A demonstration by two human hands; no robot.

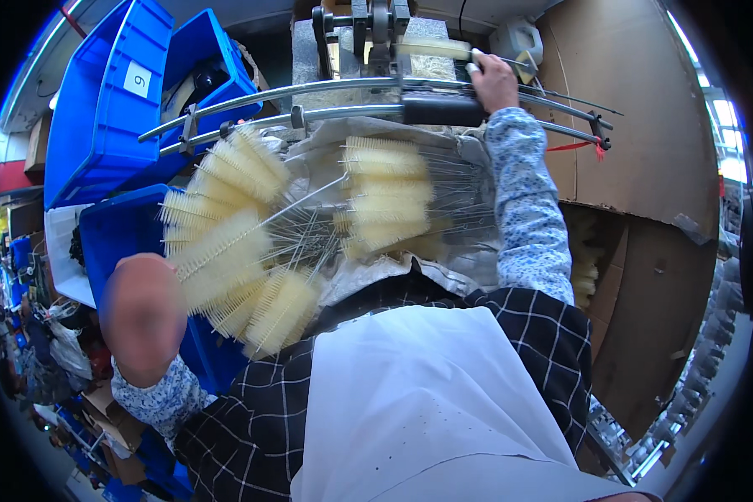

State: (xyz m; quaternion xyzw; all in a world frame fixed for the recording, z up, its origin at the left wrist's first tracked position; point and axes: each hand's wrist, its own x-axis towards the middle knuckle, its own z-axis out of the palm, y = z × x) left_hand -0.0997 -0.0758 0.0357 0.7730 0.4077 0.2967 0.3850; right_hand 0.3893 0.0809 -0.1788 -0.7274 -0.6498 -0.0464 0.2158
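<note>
My left hand [146, 314] is smeared, so its separate fingers do not show. From it juts a bottle brush [226, 258] with cream bristles, its bare wire handle slanting up and right over the pile. At the far side, my right hand [495, 82] has its fingers closed at the right end of another cream brush [433, 48], which lies level beside the machine [380, 33]. Between my arms, several more brushes are heaped in a left bunch [247, 171] and a middle stack [386, 197], their wire handles crossing.
Two metal rails [326, 111] run across in front of the machine, with a black roller [443, 109] near my right wrist. Blue bins [105, 109] stand at the left. A large cardboard sheet [636, 109] walls the right. A whitish cloth [368, 280] lies under the brushes.
</note>
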